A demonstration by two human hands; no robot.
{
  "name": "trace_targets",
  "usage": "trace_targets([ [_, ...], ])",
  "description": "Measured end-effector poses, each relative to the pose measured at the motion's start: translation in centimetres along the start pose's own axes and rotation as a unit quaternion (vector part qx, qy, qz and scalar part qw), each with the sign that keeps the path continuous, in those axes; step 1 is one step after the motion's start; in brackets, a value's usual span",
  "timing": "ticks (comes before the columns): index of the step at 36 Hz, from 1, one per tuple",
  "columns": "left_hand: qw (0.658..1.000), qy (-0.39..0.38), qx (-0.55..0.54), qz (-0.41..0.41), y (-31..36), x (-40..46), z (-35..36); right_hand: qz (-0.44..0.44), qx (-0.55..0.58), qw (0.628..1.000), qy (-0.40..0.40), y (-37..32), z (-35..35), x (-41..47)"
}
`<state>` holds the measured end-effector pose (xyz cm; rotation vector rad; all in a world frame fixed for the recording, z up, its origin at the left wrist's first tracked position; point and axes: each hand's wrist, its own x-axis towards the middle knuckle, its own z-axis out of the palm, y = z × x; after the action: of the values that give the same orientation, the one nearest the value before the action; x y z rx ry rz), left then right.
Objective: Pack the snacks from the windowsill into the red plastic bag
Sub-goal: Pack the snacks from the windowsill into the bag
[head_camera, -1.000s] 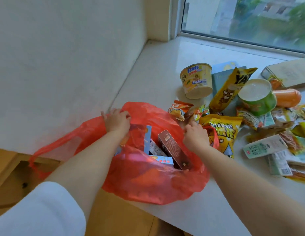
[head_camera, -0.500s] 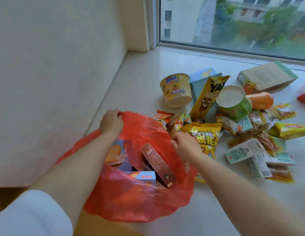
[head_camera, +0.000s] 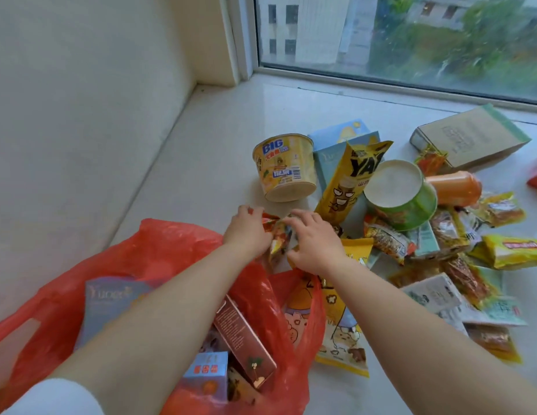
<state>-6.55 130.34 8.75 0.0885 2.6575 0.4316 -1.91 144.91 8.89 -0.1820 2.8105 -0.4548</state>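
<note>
Nearest the camera, the red plastic bag (head_camera: pixel 159 265) lies slumped open at the front edge of the windowsill (head_camera: pixel 219 139), already holding a dark red box (head_camera: pixel 243 339), a small blue box (head_camera: pixel 206 375) and a grey-blue box (head_camera: pixel 108 307). A yellow popcorn packet (head_camera: pixel 342 330) lies just beside the bag's mouth, partly under its rim.

Just beyond the bag, both hands meet over a few small orange-and-yellow wrapped snacks (head_camera: pixel 277 232). The left hand (head_camera: pixel 247 230) has its fingers curled round them; the right hand (head_camera: pixel 316 244) has its fingers spread and bent over the same cluster, and whether it actually grips is unclear. The step in hand looks like gathering these packets; next they need lifting back over the bag's rim and dropping inside.

Farther from the bag, most snacks remain: a yellow noodle cup (head_camera: pixel 286 167), a green cup (head_camera: pixel 402 194), a tall yellow packet (head_camera: pixel 348 181), an orange tube (head_camera: pixel 454 187) and a cardboard box (head_camera: pixel 471 136).
</note>
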Motion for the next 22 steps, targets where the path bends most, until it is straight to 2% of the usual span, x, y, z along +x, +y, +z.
trace_targets([
  [5, 0.996, -0.045, 0.012, -0.070, -0.3, 1.8, 2.0, -0.034, 0.010, 0.999, -0.001, -0.2, 0.5, 1.0],
  [7, 0.995, -0.046, 0.023, -0.084, -0.5, 2.1, 2.6, -0.054, -0.019, 0.998, -0.008, -0.2, 0.9, 1.5],
  [10, 0.995, -0.034, 0.041, -0.083, -0.6, 2.4, 3.3, -0.072, -0.083, 0.994, -0.015, -0.1, 1.5, 2.2],
  [17, 0.995, -0.010, 0.054, -0.081, -0.8, 2.3, 4.0, -0.072, -0.051, 0.996, 0.028, 0.2, 2.0, 3.3],
  [20, 0.995, -0.007, 0.054, -0.080, -1.2, 2.3, 4.2, -0.083, -0.104, 0.991, 0.010, 0.0, 1.9, 3.6],
  [22, 0.995, -0.013, 0.052, -0.082, -1.3, 2.3, 4.2, -0.093, -0.135, 0.986, 0.030, -0.1, 1.7, 3.6],
])
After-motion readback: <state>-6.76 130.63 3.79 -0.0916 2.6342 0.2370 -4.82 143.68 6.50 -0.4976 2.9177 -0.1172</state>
